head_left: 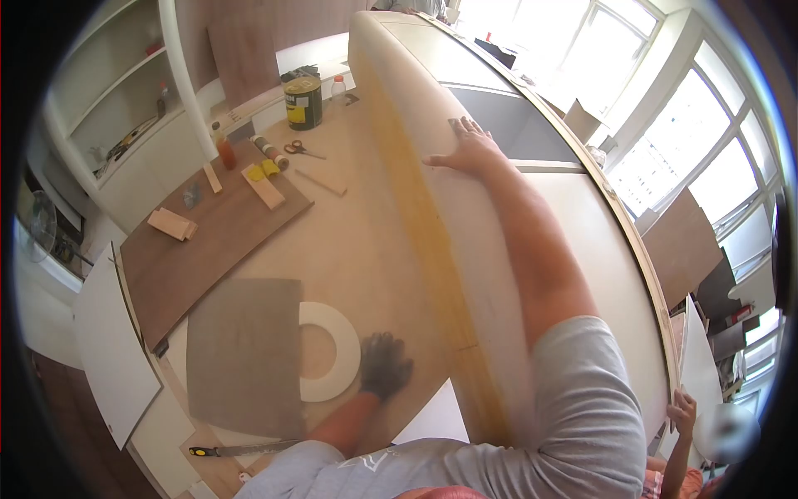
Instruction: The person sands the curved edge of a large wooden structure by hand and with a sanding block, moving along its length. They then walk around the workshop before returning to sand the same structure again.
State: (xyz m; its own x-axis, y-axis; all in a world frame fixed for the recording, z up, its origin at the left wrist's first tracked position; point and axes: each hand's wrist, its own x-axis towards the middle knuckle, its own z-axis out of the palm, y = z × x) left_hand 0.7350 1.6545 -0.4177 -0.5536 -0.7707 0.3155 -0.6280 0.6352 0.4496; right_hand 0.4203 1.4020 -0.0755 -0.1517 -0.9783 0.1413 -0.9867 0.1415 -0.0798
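My right hand [472,150] is bare and lies flat on the pale rounded edge of a large wooden piece of furniture [424,104], thumb stretched out to the side. A small grey patch shows by its fingertips; I cannot make out what it is. In a dark glove, my left hand [386,366] rests on the tan work surface [332,233], fingers spread and nothing visible in it. Just left of it lies a white ring-shaped piece [347,358], partly under a grey-brown board [245,358]. A yellow-brown strip [428,241] runs along the furniture's lower edge.
A paint can [303,104], scissors [304,150] and a bottle [338,88] stand or lie toward the back. Wood offcuts [172,224] rest on a brown panel [224,237]. A black-and-yellow handled saw [241,449] lies near me. Another person's hand [682,412] touches the right edge.
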